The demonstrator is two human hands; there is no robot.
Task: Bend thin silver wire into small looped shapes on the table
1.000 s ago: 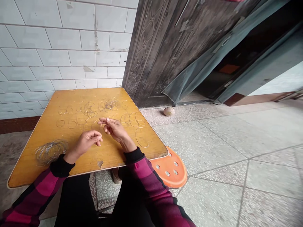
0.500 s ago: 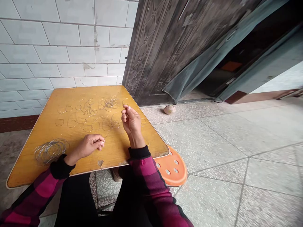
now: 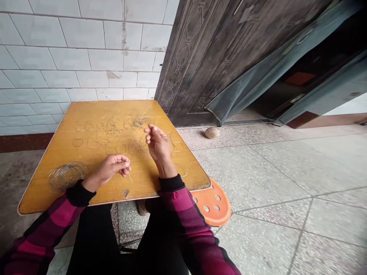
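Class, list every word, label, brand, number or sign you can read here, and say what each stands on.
There is no readable text.
Wire loops on the yellow table: some curl like a 6, but none reads surely as a number.
Dark door: fine pattern low down, too blurred to read.

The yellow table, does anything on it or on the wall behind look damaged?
Yes. The table has a chipped patch at its near edge, where the yellow surface is broken, and its near right corner looks worn. Behind it, one wall tile carries a brownish mark, perhaps a chip or old residue.
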